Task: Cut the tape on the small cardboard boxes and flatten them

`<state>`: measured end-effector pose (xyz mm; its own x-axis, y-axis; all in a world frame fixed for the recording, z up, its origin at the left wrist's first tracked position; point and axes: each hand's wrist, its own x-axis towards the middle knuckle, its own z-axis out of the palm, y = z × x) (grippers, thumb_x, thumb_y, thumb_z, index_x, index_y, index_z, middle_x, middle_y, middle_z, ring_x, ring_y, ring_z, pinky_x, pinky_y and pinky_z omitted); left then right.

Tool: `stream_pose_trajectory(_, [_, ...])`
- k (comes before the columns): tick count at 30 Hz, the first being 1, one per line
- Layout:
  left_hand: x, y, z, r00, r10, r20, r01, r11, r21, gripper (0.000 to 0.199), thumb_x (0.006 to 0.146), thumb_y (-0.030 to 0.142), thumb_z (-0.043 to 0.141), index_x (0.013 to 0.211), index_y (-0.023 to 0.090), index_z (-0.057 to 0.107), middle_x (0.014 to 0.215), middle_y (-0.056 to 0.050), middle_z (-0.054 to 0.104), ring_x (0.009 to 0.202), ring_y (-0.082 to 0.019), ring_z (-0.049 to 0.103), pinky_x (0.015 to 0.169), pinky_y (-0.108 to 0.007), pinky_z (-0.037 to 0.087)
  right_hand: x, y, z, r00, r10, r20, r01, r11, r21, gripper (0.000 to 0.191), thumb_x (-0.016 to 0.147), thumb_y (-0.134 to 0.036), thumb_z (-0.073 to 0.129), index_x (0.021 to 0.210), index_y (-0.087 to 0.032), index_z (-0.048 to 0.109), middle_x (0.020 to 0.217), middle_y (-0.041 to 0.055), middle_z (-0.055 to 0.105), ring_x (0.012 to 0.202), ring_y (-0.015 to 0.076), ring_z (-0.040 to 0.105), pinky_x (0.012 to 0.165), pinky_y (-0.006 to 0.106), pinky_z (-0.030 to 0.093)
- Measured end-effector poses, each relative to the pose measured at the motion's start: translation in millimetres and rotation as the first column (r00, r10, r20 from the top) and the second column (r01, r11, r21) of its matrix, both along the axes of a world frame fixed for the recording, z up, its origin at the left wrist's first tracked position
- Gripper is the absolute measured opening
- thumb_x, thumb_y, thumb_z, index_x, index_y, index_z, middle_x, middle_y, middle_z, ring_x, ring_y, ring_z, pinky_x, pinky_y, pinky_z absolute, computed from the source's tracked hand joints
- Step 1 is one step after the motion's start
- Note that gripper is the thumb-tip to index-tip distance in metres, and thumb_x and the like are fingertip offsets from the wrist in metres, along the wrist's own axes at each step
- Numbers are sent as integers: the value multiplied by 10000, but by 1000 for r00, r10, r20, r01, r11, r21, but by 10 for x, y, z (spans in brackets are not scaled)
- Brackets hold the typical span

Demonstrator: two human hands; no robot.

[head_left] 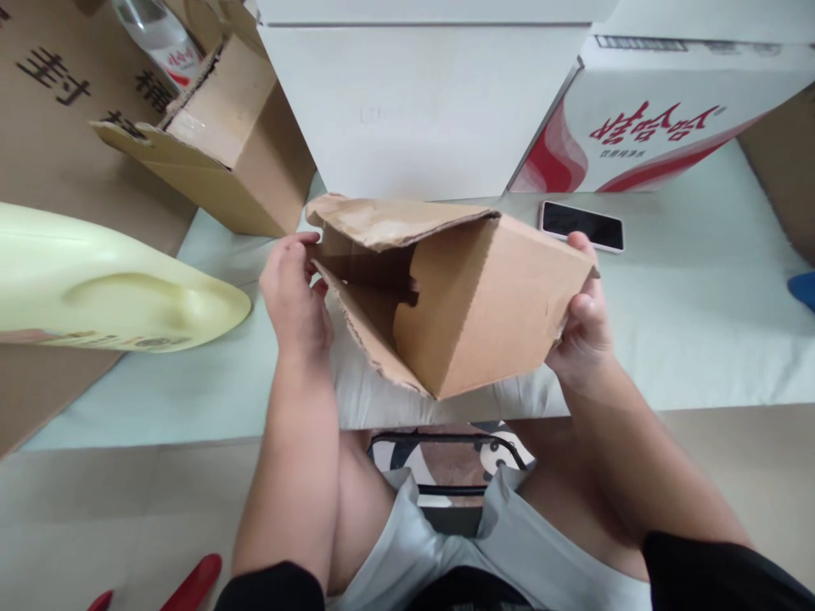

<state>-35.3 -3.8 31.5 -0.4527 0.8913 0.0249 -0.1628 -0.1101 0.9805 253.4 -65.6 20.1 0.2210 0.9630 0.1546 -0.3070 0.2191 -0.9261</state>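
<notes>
Between my hands is a brown cardboard box [515,297], tilted on its side over the table, its opening turned to the left. Torn, ragged edges run along its flaps, and the inside is in shadow. My left hand [294,293] has its fingers closed at the flap edges on the open end; some fingertips are hidden behind the cardboard. At the far end, my right hand [587,318] grips the closed end, thumb and fingers pressed against the corner. A phone [582,226] with a dark screen lies on the table just behind my right hand.
Another open cardboard box [255,161] stands at the back left, near a clear bottle [159,42]. A pale yellow jug [127,288] juts in from the left. White cartons [420,110] line the back of the cloth-covered table [713,322]. A blue object [803,290] sits at the right edge.
</notes>
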Motion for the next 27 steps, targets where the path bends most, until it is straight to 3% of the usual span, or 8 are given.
stream_pose_trajectory(3, [-15,-38,-49,998,-49,49,42,991,125,293,905,437,622,1033,203,741,1247,-97,657,1087,-228,618,834,-332,583,-7,-5,34,986,-146,78,142,988,57,668,655,-568,890,1221,-455,554,1014,-18,644,887,233,674,777,388,601])
stream_pose_trajectory(7, [-1,-108,-4,989,-119,-87,139,950,278,348,853,546,738,979,228,806,1400,-99,595,1307,-284,590,940,-348,587,-32,-66,82,947,-184,264,177,983,49,615,770,-551,803,1267,-457,453,1028,4,603,903,257,658,741,393,554])
stream_pose_trajectory(9, [2,-123,-3,969,-189,-162,229,931,283,402,847,639,745,1006,274,804,1336,-82,666,1309,-297,626,967,-366,585,-58,-92,103,916,-233,327,215,972,90,601,772,-540,807,1230,-432,433,1012,6,567,920,255,647,766,395,552])
stream_pose_trajectory(11, [-5,-118,-41,928,-297,-227,351,900,258,472,824,718,742,1007,286,792,1136,-74,746,1174,-297,707,976,-401,589,-88,-103,112,898,-270,349,237,962,135,614,748,-546,840,1172,-400,422,935,-9,499,884,234,632,780,383,562])
stream_pose_trajectory(14, [-21,-96,-120,833,-446,-327,516,840,168,496,805,721,771,918,239,792,889,-69,751,949,-285,749,951,-433,595,-124,-100,100,911,-234,339,201,971,129,649,706,-535,904,1105,-375,417,857,-36,403,811,191,612,747,331,578])
stream_pose_trajectory(16, [-23,-88,-144,775,-507,-377,577,811,97,499,825,714,761,880,219,787,859,-83,751,982,-313,750,959,-448,594,-138,-95,86,921,-194,338,167,980,108,651,693,-535,920,1080,-361,426,871,-35,426,815,184,616,741,319,587])
stream_pose_trajectory(20, [-8,-80,-140,749,-536,-391,606,792,75,617,797,819,716,886,212,775,876,-107,754,982,-342,746,933,-473,601,-144,-91,63,923,-150,355,132,988,75,625,699,-526,912,1071,-342,444,952,-14,512,845,187,629,761,338,593])
stream_pose_trajectory(27, [-9,-50,-185,792,-478,-379,544,835,83,619,749,845,761,797,230,709,768,-69,684,825,-282,723,873,-466,601,-143,-72,40,931,-140,338,123,990,73,595,719,-464,909,1088,-349,457,938,-18,511,810,175,627,726,327,572])
